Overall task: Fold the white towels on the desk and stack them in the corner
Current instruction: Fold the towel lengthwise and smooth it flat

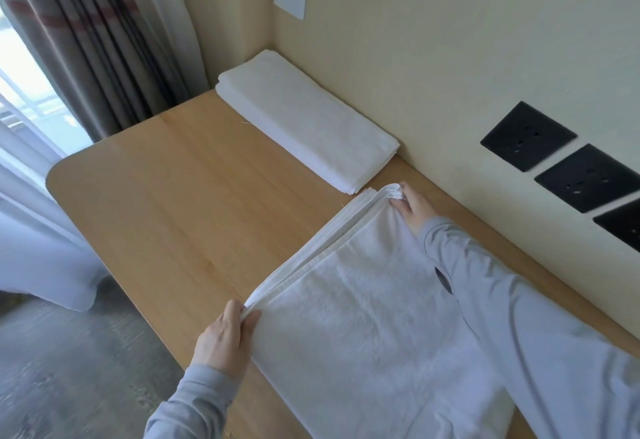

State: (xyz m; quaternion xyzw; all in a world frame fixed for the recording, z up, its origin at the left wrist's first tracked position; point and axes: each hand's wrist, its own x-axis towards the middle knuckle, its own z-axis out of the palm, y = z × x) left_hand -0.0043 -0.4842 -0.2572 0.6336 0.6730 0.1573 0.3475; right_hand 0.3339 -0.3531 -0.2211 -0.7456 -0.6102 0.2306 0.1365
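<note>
Towel point(363, 317): flat on the near right part of the desk point(173, 196), folded in layers, with the stacked edges running diagonally along its left side. Its far corner sits just beside the near end of the stack point(301, 116); can't tell if they touch.

Left hand point(225, 338): at the towel's near-left corner, thumb and fingers pinching the layered edge, fingers together.
Right hand point(412, 208): at the far corner, cloth bunched in a pinch. Fingertips are buried in the bunch, so exact finger lay unclear.

Stack: folded white towels in the desk's far corner, long side against the wall.

Open room: bare desk from the towel's left edge out to the desk's left edge and rounded corner. Only a narrow strip of desk between right hand and wall.

Hidden or cut off:
- right sleeve point(519, 300) covers the towel's right side
- towel's near end runs off the bottom edge
- desk's right end out of view
- third of three black sockets point(528, 135) clipped
- stack layer count not readable

Curtain point(97, 40) hangs past the desk's far-left edge.
</note>
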